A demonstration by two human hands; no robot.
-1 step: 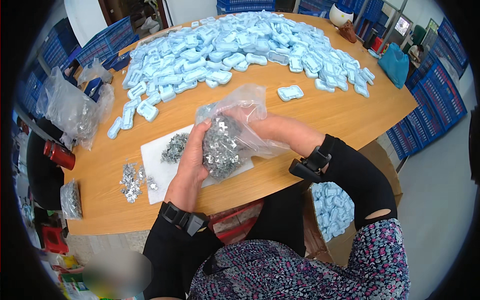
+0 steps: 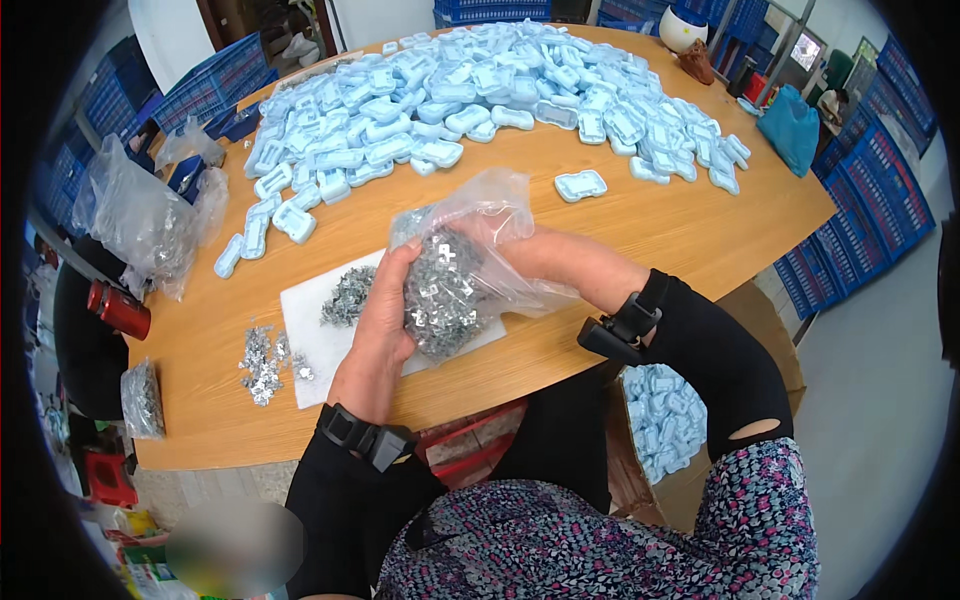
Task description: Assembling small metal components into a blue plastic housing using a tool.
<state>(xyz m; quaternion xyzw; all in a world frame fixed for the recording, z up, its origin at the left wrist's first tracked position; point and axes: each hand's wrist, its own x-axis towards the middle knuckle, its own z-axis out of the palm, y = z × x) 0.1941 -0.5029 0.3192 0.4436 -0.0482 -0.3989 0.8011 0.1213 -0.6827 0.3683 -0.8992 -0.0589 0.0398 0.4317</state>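
A clear plastic bag (image 2: 440, 310) full of small silvery metal pieces is held above the near part of the table. My left hand (image 2: 388, 305) is closed round its left side, thumb up along the front. On the other side, my right hand (image 2: 505, 235) grips the bag near its loose upper part; plastic covers that hand and its fingers are mostly hidden. Under the bag lies a white sheet (image 2: 310, 300) with a heap of grey metal pieces (image 2: 347, 296). Flatter silvery pieces (image 2: 263, 365) are scattered on the wood just left of the sheet.
A large pile of light blue plastic cases (image 2: 440, 95) covers the table's far side; one blue case (image 2: 580, 186) lies apart. Another filled bag (image 2: 143, 400) sits at the left edge, near a red flask (image 2: 120, 310). A carton (image 2: 750, 340) of blue cases stands below right.
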